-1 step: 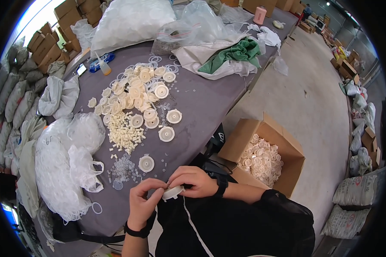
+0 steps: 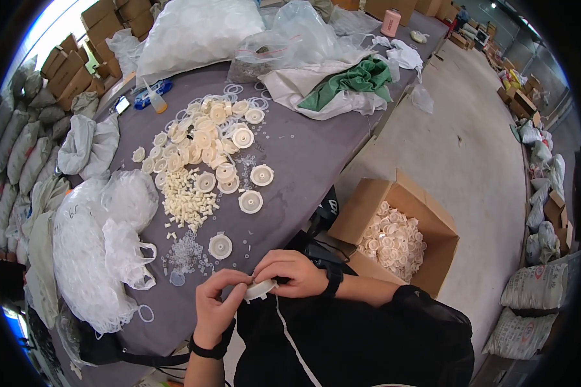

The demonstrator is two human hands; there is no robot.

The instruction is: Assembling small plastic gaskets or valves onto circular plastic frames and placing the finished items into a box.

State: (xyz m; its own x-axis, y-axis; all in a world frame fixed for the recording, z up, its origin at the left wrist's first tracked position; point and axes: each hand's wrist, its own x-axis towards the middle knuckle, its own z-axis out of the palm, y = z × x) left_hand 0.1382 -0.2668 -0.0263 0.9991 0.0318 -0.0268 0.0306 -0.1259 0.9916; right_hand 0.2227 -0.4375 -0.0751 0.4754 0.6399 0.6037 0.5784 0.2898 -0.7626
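Wide fisheye view from head height, looking steeply down and forward: the bare left hand (image 2: 218,302) and bare right hand (image 2: 295,274) are close, near centre; a long flat grey table (image 2: 297,158) stretches far, pale grey floor (image 2: 448,142) right.

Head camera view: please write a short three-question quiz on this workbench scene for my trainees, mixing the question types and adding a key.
1. Multiple choice: what do the left hand and right hand hold together?
A) a green cloth
B) a pale round part
C) a clear bag

2. True or false: the open cardboard box is to the left of the table.

3. Order these from nearest to farthest from the left hand: small cream pegs, pink bottle, tiny clear pieces.

Key:
1. B
2. False; it is to the right.
3. Tiny clear pieces, small cream pegs, pink bottle.
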